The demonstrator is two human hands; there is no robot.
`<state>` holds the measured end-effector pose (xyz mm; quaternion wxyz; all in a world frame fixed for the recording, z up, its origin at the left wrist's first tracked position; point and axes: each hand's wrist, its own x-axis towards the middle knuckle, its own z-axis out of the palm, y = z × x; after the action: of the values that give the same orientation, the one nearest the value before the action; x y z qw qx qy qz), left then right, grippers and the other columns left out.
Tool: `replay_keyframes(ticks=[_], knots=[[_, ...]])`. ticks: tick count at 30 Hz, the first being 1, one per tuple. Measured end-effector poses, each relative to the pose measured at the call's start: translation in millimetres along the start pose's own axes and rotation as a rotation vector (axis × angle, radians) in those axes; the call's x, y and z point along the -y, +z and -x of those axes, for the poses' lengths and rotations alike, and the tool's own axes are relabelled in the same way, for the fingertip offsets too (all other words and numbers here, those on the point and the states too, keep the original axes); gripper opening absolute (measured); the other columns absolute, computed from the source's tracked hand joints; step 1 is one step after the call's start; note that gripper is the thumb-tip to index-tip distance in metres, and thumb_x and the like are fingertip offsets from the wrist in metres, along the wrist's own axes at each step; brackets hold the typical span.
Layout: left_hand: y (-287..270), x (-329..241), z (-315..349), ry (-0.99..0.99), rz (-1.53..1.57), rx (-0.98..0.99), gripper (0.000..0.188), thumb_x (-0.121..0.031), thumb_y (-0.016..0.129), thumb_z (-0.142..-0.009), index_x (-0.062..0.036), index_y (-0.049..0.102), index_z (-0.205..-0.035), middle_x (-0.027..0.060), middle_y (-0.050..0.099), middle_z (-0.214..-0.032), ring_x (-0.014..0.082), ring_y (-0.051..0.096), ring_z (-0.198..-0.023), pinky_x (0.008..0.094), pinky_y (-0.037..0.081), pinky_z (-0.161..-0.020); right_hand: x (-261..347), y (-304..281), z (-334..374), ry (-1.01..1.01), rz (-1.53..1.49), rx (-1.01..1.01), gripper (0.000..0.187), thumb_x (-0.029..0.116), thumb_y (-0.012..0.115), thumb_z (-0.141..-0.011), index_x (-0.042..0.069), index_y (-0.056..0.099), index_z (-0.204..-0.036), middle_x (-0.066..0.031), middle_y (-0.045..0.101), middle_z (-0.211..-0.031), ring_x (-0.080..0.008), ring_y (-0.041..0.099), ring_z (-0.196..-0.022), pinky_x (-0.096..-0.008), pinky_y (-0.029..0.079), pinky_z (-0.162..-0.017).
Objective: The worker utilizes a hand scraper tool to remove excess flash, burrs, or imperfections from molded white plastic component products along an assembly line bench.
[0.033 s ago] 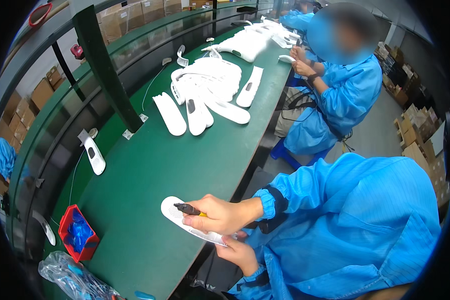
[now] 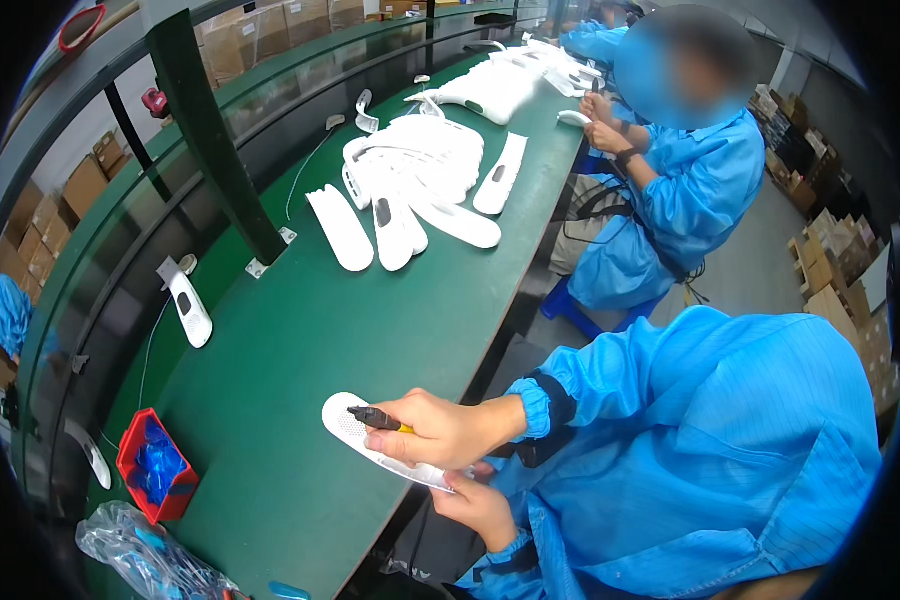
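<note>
My left hand (image 2: 478, 512) grips the near end of a long white plastic shell (image 2: 339, 414), thumb on its edge. The shell has a rounded far end with a patch of small holes and is held tilted over the table's front edge. My right hand (image 2: 435, 430) is closed around a small black-and-yellow hand tool (image 2: 378, 418), its kind not clear. The tool's dark end lies over the perforated part of the shell. My right hand hides the middle of the shell and most of the tool.
Ahead on the green table (image 2: 270, 400) lies a pile of white shells (image 2: 420, 160). One single shell (image 2: 189, 312) lies at the left. A red bin (image 2: 182, 504) with blue contents stands near a clear plastic bag (image 2: 150, 550). A co-worker (image 2: 690, 200) in blue sits farther along.
</note>
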<state>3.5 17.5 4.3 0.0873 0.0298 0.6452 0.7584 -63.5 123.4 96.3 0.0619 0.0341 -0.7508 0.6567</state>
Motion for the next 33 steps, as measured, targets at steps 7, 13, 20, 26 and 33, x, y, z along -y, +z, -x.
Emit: replay_keyframes(ticks=[7,13,20,26,33], knots=[[-2.0,7.9,1.2,0.015,0.005,-0.027,0.045,-0.034,0.045,-0.103,0.0101,0.054,-0.097,0.0121,0.058,-0.065,0.0189,0.058,-0.054,0.0283,0.045,-0.051,-7.7,5.5,1.0,-0.05,0.009,0.013,0.035,0.029,0.054,-0.1,-0.005,0.057,-0.092,-0.0147,0.058,-0.065,-0.0236,0.057,-0.056,-0.0353,0.045,-0.054],[-2.8,10.4,-3.3,0.108,-0.058,-0.043,0.048,-0.036,0.049,-0.102,0.0118,0.056,-0.104,0.0153,0.064,-0.085,0.0203,0.061,-0.075,0.0311,0.048,-0.064,-14.7,9.2,16.9,-0.292,0.134,0.014,0.025,0.02,0.056,-0.098,-0.004,0.053,-0.093,-0.0205,0.051,-0.065,-0.0367,0.051,-0.055,-0.0387,0.042,-0.053],[-5.8,30.3,-2.8,-0.003,0.142,0.025,0.047,-0.037,0.048,-0.103,0.009,0.056,-0.101,0.0129,0.064,-0.078,0.0181,0.061,-0.065,0.0296,0.048,-0.059,-19.4,1.4,18.3,-0.149,-0.062,0.013,0.024,0.021,0.054,-0.1,-0.001,0.053,-0.091,-0.0114,0.052,-0.063,-0.0232,0.053,-0.055,-0.0326,0.042,-0.053],[-5.1,32.8,-2.4,-0.091,0.284,0.026,0.042,-0.034,0.048,-0.104,0.0067,0.056,-0.097,0.0105,0.061,-0.071,0.0186,0.059,-0.061,0.0291,0.046,-0.056,10.4,17.2,-2.5,-0.063,-0.037,-0.143,0.033,0.026,0.05,-0.102,-0.004,0.057,-0.089,-0.0066,0.055,-0.063,-0.0127,0.054,-0.058,-0.0301,0.043,-0.054],[-3.6,36.6,-2.6,-0.098,0.299,0.004,0.034,-0.025,0.051,-0.102,0.0068,0.057,-0.094,0.0095,0.061,-0.075,0.0172,0.059,-0.062,0.0285,0.046,-0.057,-2.6,25.4,0.5,-0.019,-0.012,-0.116,0.033,0.027,0.051,-0.101,-0.004,0.057,-0.091,-0.0082,0.054,-0.062,-0.0153,0.053,-0.056,-0.0313,0.043,-0.052]])
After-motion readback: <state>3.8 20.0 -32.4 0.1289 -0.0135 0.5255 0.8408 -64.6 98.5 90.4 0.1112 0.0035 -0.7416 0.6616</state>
